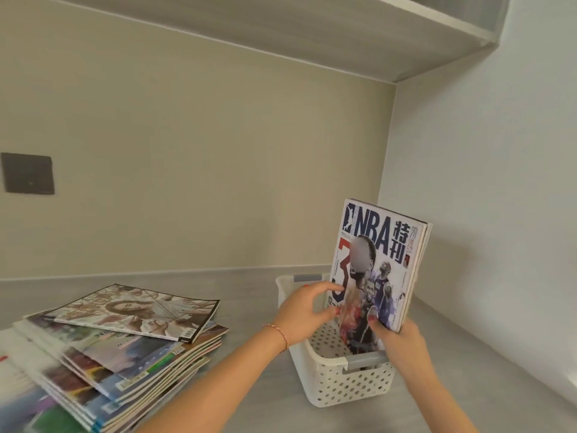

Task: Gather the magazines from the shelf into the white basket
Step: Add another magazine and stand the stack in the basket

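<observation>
A white perforated basket [343, 385] with grey handles stands on the grey shelf surface at the right. Upright in it stands a small bundle of magazines [384, 254], an NBA cover facing me. My right hand [396, 342] grips the bundle's lower right corner. My left hand [304, 310] is at the bundle's lower left edge above the basket, fingers spread and touching the cover. A fanned stack of several magazines [118, 348] lies flat at the left of the shelf.
The shelf surface [249, 307] runs back to a beige wall; a white side wall [484, 182] stands close behind the basket at the right. Another shelf board [312, 32] hangs overhead. A dark wall plate [28, 173] sits at the left.
</observation>
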